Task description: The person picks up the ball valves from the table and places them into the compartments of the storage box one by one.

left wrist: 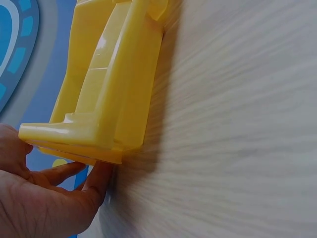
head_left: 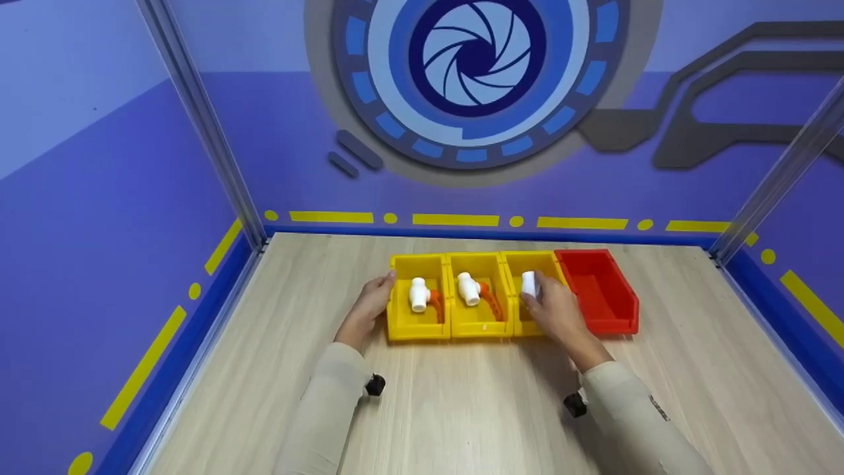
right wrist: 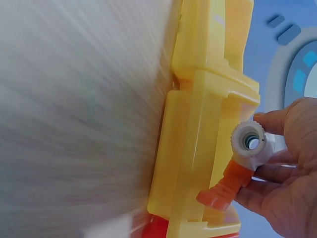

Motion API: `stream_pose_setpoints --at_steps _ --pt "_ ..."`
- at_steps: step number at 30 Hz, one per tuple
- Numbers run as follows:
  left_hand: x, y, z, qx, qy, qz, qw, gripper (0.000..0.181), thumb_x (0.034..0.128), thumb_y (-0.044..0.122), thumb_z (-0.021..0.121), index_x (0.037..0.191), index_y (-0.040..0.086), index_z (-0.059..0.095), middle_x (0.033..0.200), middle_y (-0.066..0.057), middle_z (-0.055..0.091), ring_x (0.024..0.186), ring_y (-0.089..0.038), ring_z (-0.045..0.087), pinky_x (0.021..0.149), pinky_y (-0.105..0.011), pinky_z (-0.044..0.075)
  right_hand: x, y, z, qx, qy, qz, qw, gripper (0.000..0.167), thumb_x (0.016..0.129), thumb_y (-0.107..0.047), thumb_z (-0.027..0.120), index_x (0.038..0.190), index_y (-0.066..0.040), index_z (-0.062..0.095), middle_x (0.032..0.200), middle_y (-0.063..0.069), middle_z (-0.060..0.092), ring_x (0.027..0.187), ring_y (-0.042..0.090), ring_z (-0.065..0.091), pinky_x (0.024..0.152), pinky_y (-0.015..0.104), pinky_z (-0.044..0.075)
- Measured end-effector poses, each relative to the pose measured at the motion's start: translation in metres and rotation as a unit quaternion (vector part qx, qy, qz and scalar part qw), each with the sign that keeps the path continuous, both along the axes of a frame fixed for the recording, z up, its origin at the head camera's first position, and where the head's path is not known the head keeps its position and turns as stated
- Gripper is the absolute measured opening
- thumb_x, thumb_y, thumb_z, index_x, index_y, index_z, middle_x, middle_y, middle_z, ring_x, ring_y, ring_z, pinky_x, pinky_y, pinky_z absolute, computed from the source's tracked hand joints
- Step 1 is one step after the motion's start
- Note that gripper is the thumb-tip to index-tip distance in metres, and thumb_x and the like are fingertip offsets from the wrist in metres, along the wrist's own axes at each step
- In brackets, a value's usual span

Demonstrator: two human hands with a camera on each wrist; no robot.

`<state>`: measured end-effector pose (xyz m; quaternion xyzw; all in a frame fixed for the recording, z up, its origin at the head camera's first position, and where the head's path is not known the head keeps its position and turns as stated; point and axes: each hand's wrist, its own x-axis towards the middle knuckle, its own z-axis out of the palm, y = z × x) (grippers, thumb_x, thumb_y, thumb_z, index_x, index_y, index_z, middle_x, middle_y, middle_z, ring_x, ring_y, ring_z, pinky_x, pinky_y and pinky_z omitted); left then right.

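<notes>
My right hand (head_left: 557,310) pinches a white ball valve (right wrist: 243,161) with an orange handle. It holds the valve at the third yellow bin (head_left: 527,328); the right wrist view shows the valve's round opening and its handle over the bin's front edge. My left hand (head_left: 369,307) grips the outer side of the leftmost yellow bin (head_left: 417,332), thumb at the rim and fingers against the outer wall. A white valve (head_left: 418,295) with an orange handle lies in that bin. Another such valve (head_left: 469,290) lies in the middle yellow bin (head_left: 478,330).
A red bin (head_left: 601,297) stands at the right end of the row, against the third yellow bin. The bins sit on a wood-grain table (head_left: 455,409). Blue panels (head_left: 277,145) and metal posts (head_left: 211,125) border the table.
</notes>
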<state>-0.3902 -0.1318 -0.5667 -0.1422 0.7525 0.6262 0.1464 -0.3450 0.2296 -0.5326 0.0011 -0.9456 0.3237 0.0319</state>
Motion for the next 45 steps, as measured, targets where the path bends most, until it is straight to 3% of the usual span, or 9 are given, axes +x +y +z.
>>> stream_pose_setpoints --at_steps 8,13,20,26,31,38,41,45 --pt "0.0 -0.001 -0.002 -0.004 -0.002 0.003 1.0 0.071 0.1126 0.057 0.041 0.166 0.011 0.037 0.166 -0.01 0.047 0.154 -0.026 0.045 0.133 -0.051 0.03 -0.008 0.002 0.0 -0.001 -0.039 -0.004 0.9992 0.072 0.106 -0.023 0.068 0.167 -0.007 0.033 0.165 0.022 0.047 0.148 0.046 0.052 0.114 0.058 0.049" --pt "0.001 -0.002 -0.002 0.004 -0.004 0.004 1.0 0.071 0.1123 0.057 0.042 0.166 0.011 0.037 0.164 -0.01 0.05 0.151 -0.026 0.047 0.133 -0.05 0.031 -0.013 0.002 0.0 0.0 -0.055 -0.002 0.9985 0.072 0.106 -0.023 0.068 0.168 -0.008 0.034 0.167 0.02 0.046 0.151 0.047 0.048 0.114 0.058 0.049" --pt "0.0 -0.003 -0.002 -0.007 0.007 -0.01 0.9999 0.073 0.1124 0.058 0.042 0.166 0.01 0.036 0.166 -0.011 0.048 0.152 -0.027 0.046 0.133 -0.05 0.031 -0.023 0.005 -0.004 0.011 -0.062 0.005 0.998 0.067 0.106 -0.023 0.068 0.164 -0.006 0.04 0.161 0.022 0.053 0.141 0.045 0.058 0.114 0.059 0.05" --pt "0.0 -0.005 0.001 -0.006 0.006 -0.017 0.9998 0.073 0.1126 0.056 0.042 0.168 0.009 0.033 0.17 -0.012 0.042 0.157 -0.028 0.041 0.134 -0.05 0.028 -0.028 0.004 -0.009 0.027 -0.052 0.013 0.9982 0.05 0.105 -0.021 0.069 0.15 -0.003 0.056 0.137 0.019 0.067 0.115 0.037 0.064 0.112 0.057 0.055" --pt "-0.002 -0.004 0.002 -0.012 -0.001 -0.012 0.9999 0.071 0.1123 0.058 0.041 0.166 0.011 0.038 0.162 -0.01 0.051 0.149 -0.026 0.048 0.132 -0.049 0.031 -0.034 0.002 -0.011 0.041 -0.056 0.017 0.9974 0.045 0.103 -0.019 0.071 0.145 -0.006 0.06 0.127 0.017 0.069 0.108 0.035 0.063 0.106 0.053 0.058" --pt "-0.002 -0.004 0.001 -0.022 -0.002 -0.019 0.9996 0.072 0.1119 0.059 0.041 0.166 0.012 0.038 0.164 -0.011 0.049 0.151 -0.027 0.046 0.133 -0.05 0.03 -0.041 0.0 -0.013 0.05 -0.08 0.015 0.9954 0.032 0.104 -0.018 0.069 0.132 -0.003 0.069 0.105 0.014 0.07 0.097 0.031 0.066 0.084 0.035 0.058" --pt "-0.002 -0.005 0.001 -0.019 -0.001 -0.02 0.9996 0.071 0.112 0.059 0.042 0.165 0.012 0.04 0.16 -0.011 0.053 0.145 -0.025 0.051 0.13 -0.048 0.035 -0.043 -0.001 -0.015 0.059 -0.092 0.019 0.9939 0.037 0.104 -0.019 0.068 0.136 -0.001 0.067 0.111 0.017 0.071 0.1 0.032 0.066 0.087 0.038 0.059" --pt "-0.003 -0.004 0.001 -0.007 -0.001 -0.018 0.9998 0.071 0.1116 0.058 0.043 0.165 0.011 0.04 0.156 -0.01 0.056 0.139 -0.024 0.054 0.129 -0.047 0.038 -0.044 -0.001 -0.017 0.06 -0.106 0.022 0.9923 0.048 0.104 -0.015 0.067 0.149 -0.002 0.06 0.142 0.022 0.067 0.115 0.034 0.066 0.107 0.05 0.059"
